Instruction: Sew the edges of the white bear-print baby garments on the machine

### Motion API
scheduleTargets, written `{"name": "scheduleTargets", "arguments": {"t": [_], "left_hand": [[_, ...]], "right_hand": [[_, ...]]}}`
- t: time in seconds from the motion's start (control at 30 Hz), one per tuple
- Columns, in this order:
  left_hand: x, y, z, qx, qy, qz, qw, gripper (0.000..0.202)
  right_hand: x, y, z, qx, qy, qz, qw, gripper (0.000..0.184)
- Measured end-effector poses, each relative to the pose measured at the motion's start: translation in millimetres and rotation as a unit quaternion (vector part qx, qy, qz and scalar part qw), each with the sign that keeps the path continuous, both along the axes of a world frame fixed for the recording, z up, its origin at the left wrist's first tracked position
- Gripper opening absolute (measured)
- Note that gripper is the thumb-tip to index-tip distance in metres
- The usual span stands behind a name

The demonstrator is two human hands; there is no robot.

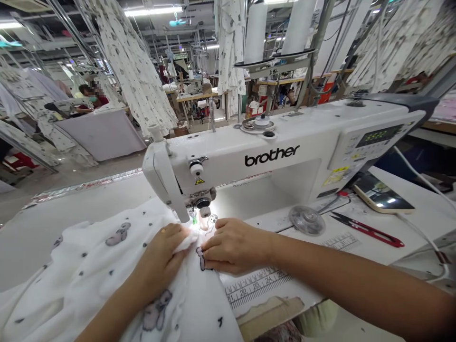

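A white sewing machine marked "brother" stands before me, its lamp lighting the needle area. White fabric printed with grey animals and small dark marks spreads over the left of the table and runs up to the presser foot. On the left of the foot, my left hand is closed on a bunched fold of this fabric. My right hand is just right of the foot, fingers bent and pressed together on the fabric's edge. Glare washes out the cloth right at the needle.
Right of the machine bed lie a clear round plastic piece, red-handled thread snips and a phone with a cable. A ruler scale marks the table's front. Thread cones stand above. Behind, printed cloth hangs and a person sits.
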State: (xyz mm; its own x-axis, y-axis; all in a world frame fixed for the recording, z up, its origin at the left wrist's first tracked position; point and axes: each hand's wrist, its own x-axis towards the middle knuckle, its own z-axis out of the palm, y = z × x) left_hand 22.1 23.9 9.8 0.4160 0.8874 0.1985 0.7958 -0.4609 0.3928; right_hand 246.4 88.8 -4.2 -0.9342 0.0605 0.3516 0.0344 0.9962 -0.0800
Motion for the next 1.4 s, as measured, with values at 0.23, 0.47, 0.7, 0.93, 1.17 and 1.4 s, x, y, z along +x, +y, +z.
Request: {"name": "scheduleTargets", "arguments": {"t": [0.23,0.47,0.7,0.93,1.17,1.4], "left_hand": [[-2,5,1.0,-0.056,-0.066,0.073,0.994,0.029],[5,-4,-1.6,0.067,0.085,-0.055,0.993,0.039],[8,-9,-1.6,0.099,0.135,-0.089,0.982,0.043],[8,-17,-10.8,0.143,0.18,-0.072,0.971,0.043],[4,-6,-20.9,0.168,0.184,-0.041,0.968,0.044],[-2,10,-22.0,0.14,0.181,-0.02,0.973,0.044]], "right_hand": [[2,0,4.1,-0.002,-0.016,0.014,1.0,0.022],[4,0,10.9,-0.019,-0.043,0.011,0.999,0.016],[6,1,10.3,-0.078,-0.056,0.015,0.995,0.014],[5,8,8.0,-0.059,-0.008,-0.066,0.996,0.018],[2,10,3.0,-0.051,-0.017,-0.16,0.986,0.032],[1,16,2.6,-0.049,-0.011,-0.169,0.984,0.03]]}}
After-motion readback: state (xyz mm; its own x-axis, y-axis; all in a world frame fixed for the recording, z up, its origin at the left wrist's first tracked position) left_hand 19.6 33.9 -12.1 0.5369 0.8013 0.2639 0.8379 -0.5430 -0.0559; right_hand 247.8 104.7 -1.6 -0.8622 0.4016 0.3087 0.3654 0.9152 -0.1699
